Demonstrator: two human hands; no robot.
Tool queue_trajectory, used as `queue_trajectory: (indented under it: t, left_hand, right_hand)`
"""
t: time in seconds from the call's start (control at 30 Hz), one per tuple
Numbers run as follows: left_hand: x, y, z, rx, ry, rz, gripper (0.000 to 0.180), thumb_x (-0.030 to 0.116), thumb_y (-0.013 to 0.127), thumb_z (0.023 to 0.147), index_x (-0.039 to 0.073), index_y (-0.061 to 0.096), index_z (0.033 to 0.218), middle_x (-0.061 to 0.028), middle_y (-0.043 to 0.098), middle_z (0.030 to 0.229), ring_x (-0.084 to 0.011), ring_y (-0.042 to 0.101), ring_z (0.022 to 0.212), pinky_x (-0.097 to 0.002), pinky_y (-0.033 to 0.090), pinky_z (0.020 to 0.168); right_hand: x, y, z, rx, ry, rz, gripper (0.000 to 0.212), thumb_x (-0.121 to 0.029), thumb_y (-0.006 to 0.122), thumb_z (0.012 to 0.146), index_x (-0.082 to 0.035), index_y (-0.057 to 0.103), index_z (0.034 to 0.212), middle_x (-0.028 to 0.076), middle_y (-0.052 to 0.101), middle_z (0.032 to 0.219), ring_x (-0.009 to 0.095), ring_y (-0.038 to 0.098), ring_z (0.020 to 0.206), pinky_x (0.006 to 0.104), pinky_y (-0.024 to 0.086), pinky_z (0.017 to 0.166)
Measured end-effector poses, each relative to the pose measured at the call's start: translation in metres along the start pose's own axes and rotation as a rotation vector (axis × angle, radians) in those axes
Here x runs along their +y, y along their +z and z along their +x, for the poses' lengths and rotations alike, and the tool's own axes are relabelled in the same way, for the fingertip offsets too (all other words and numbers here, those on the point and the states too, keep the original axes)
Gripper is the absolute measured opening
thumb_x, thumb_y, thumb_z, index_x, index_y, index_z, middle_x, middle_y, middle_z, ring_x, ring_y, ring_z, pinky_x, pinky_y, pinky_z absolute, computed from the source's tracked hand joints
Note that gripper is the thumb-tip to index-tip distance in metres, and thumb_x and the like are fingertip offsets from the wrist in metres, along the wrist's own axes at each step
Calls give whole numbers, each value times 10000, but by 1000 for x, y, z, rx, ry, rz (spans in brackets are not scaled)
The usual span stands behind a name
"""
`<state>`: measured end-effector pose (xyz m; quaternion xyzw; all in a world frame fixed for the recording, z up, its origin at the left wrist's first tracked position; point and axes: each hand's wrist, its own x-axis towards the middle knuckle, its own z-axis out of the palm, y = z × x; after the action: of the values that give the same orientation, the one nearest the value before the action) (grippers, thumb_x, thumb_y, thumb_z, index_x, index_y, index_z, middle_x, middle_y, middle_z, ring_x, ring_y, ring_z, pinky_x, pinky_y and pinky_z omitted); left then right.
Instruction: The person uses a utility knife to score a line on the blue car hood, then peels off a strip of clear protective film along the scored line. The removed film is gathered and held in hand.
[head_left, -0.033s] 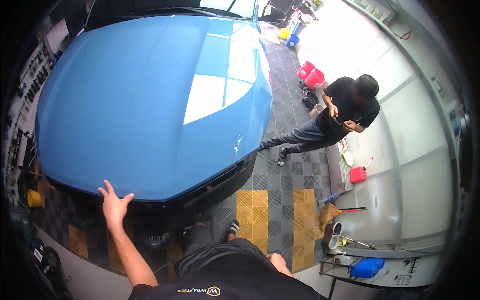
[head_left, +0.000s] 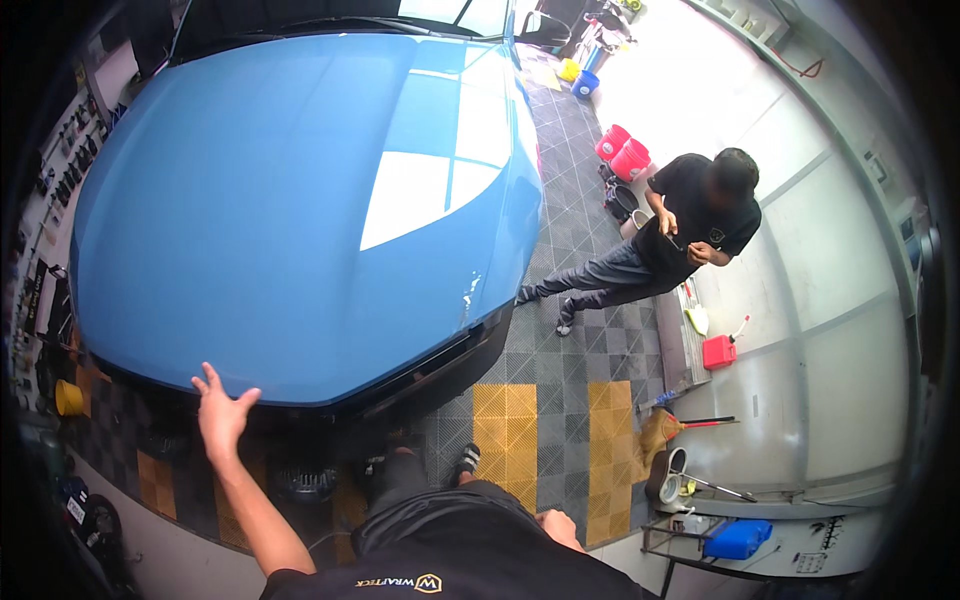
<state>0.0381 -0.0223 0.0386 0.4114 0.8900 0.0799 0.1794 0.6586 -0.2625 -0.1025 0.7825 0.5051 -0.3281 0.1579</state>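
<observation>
A blue car hood [head_left: 250,230] fills the left and middle of the view, with bright reflections on its right half. Over its front edge my left hand [head_left: 221,415] is open, thumb and fingers spread, with nothing held. The fingertips overlap the hood's lower edge; whether they touch it I cannot tell. Close by my right hip, my right hand [head_left: 557,527] is drawn in with its fingers curled. Anything inside it is hidden. Whitish marks [head_left: 470,290] show on the hood's right front corner.
To the right of the car stands another person [head_left: 705,215], looking down at a small dark object in their hands. Red buckets [head_left: 630,158] line the wall behind. A red can [head_left: 719,351], a broom [head_left: 660,428] and a blue container [head_left: 738,539] sit at the right.
My left hand has shifted slightly to the left along the hood's front edge, still spread. The view has tilted a little. My right hand stays at the hip.
</observation>
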Motion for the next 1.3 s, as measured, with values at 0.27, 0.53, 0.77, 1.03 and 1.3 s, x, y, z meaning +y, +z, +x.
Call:
queue_trajectory:
  t: [0.27,0.53,0.77,1.03,1.3]
  left_hand:
    - [-28,32,-77,728,178,-608,508,229,615,1055,-37,516,1476,-144,623,1407,-232,607,1233,-357,438,1085]
    - [232,108,-75,779,601,-975,177,175,640,1045,9,700,1045,-30,707,966,-121,632,844,-266,504,777]
    - [351,174,-123,751,481,-286,552,434,852,795,34,576,1056,-120,548,972,-340,572,936,-464,493,811]
    - [338,168,-107,717,549,-192,179,90,721,890,25,557,858,-108,534,831,-337,592,804,-458,489,671]
    - [347,165,-108,1018,474,-13,132,54,705,836,43,580,798,-62,558,808,-262,595,760,-404,525,612]
  right_hand:
    - [123,57,173,-132,-91,140,219,-188,642,864,-114,819,968,219,756,869,342,757,894,458,585,833]
    - [125,-89,273,51,-303,463,287,-153,754,874,-39,767,1137,59,746,815,113,674,750,300,547,703]
    - [0,-232,329,288,-789,527,270,-78,728,899,20,734,1150,98,725,858,147,656,773,305,540,720]
    - [-167,-370,302,169,-1567,235,210,25,676,892,19,699,1101,162,701,902,305,689,793,378,546,743]
    - [-374,-394,249,580,-2373,-292,625,-265,820,823,-73,595,1374,202,514,1404,448,424,1406,585,364,1127]
